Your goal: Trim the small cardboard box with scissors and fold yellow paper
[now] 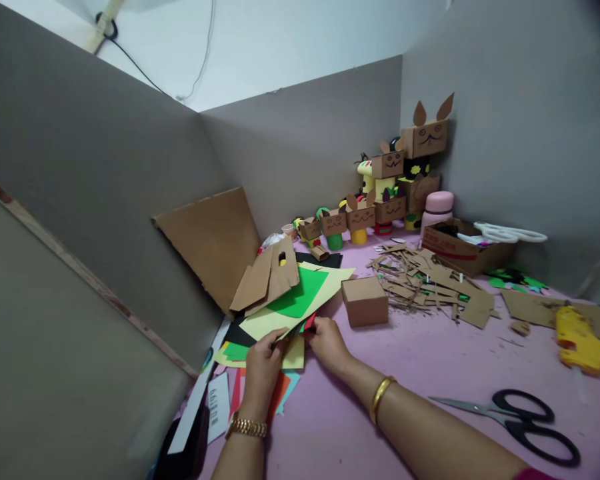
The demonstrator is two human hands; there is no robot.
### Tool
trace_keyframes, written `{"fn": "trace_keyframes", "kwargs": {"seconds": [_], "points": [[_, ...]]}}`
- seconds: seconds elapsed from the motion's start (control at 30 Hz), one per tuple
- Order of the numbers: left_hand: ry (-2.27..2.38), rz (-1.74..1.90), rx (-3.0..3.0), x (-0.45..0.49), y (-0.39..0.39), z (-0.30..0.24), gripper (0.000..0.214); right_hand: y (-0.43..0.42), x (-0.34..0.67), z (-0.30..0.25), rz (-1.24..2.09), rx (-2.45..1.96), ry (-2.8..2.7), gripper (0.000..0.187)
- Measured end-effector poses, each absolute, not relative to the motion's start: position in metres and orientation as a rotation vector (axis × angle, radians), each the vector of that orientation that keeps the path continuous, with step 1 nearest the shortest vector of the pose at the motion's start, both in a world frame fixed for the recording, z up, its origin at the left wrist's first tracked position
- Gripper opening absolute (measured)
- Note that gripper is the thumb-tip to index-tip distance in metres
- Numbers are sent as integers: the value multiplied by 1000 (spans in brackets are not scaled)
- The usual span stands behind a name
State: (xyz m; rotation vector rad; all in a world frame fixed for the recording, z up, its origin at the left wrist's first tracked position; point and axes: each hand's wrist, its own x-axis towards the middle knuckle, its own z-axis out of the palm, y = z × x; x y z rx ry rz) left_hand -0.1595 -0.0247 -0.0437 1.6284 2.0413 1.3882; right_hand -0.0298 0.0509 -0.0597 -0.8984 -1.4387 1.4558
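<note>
My left hand [264, 365] is closed on the near edge of a stack of coloured paper, thumb on top. My right hand [331, 345] pinches the right side of the same stack, where red paper [308, 324] and some green show at the fingertips. The top pale yellow sheet [260, 327] is lifted and tilted, with a green sheet [305, 293] lying on it. Cut cardboard pieces [265, 280] rest on its far left part. More coloured sheets [236, 352] and paper strips [283, 393] lie under and beside my left hand. Which sheets each hand holds is partly hidden.
A small cardboard box [365, 302] stands right of the paper. Black-handled scissors [510, 413], a yellow glue gun [580, 343] and cardboard scraps [420, 280] lie to the right. Cardboard animal figures [363, 217], a pink flask [437, 207] and a tool box [460, 250] stand behind.
</note>
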Motion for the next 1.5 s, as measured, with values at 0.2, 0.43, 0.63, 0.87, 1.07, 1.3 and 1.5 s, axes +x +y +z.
{"fn": "trace_keyframes", "kwargs": {"seconds": [0.2,0.43,0.63,0.87,1.07,1.3,1.5], "points": [[2215,1467,1541,-161,-26,-46,26,47,-33,-58,1709,-783,-1163,41],[2162,1524,1546,-162,-29,-44,36,38,-32,-40,2090,-560,-844,38],[2005,1380,1778,-161,-32,-33,52,37,-27,-33,2205,-430,-727,18],[2274,1540,1629,-166,-35,-40,32,53,-25,-42,2090,-593,-573,17],[2355,1673,1491,-163,-35,-39,32,57,-27,-51,2036,-760,-586,9],[2334,1723,1454,-162,-35,-39,34,50,-43,-44,2127,-801,-781,16],[2302,1755,1440,-165,-33,-42,33,44,-59,-39,2017,-683,-1010,66]]}}
